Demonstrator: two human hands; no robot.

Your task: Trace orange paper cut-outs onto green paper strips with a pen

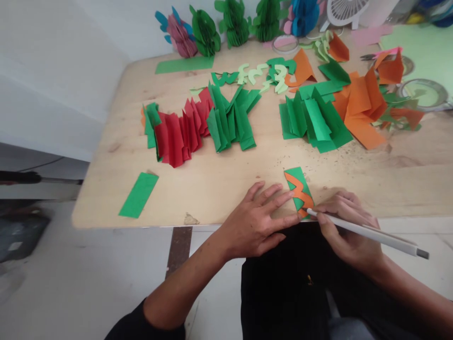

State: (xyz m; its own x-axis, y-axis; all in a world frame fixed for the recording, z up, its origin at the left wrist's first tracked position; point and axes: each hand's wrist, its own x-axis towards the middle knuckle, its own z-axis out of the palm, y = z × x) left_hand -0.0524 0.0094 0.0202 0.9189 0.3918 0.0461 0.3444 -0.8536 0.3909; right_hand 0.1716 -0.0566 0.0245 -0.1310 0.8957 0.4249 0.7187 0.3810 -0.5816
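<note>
At the table's front edge lies a small green paper piece (298, 174) with an orange wavy cut-out (299, 190) on top of it. My left hand (260, 219) is spread flat, its fingertips touching the left side of the cut-out. In my right hand (348, 226) is a white pen (375, 233), gripped near its tip. The pen tip meets the lower end of the orange shape, by its edge. A dark line shows along part of the cut-out's outline.
Folded red paper (177, 137) and folded green paper (231, 123) stand mid-table, with more green folds (314, 118) and orange folds (366, 101) to the right. A green rectangle (138, 195) lies at left. Paper figures (235, 23) and a white fan (345, 12) line the back.
</note>
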